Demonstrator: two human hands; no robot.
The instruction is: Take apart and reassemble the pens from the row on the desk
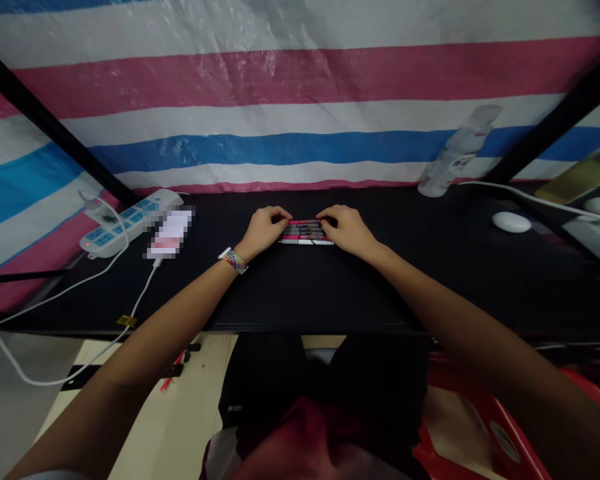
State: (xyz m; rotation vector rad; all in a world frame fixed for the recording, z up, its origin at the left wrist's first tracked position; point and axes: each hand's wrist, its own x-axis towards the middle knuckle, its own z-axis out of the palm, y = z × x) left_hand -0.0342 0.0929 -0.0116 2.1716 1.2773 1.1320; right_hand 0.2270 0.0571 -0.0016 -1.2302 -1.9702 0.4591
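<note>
A row of several pens (305, 230) with pink and clear-grey parts lies side by side on the black tabletop (300, 287). One white pen (307, 242) forms the edge of the row closest to me. At the row's left end, my left hand (265, 230) curls with thumb and fingertips closed on the pen ends. My right hand (349, 230) grips the opposite end in the same way, thumb and index finger pressed against the pens. Fingertips cover parts of both ends. A multicoloured woven band (235, 260) circles my left wrist.
To the left are a white power strip (130, 223) and a blurred-out phone (170, 233) on a white cable (145, 290). A clear bottle (453, 160) stands at the back right, with a white mouse-like object (511, 222) nearer. Striped sheeting (300, 80) hangs behind.
</note>
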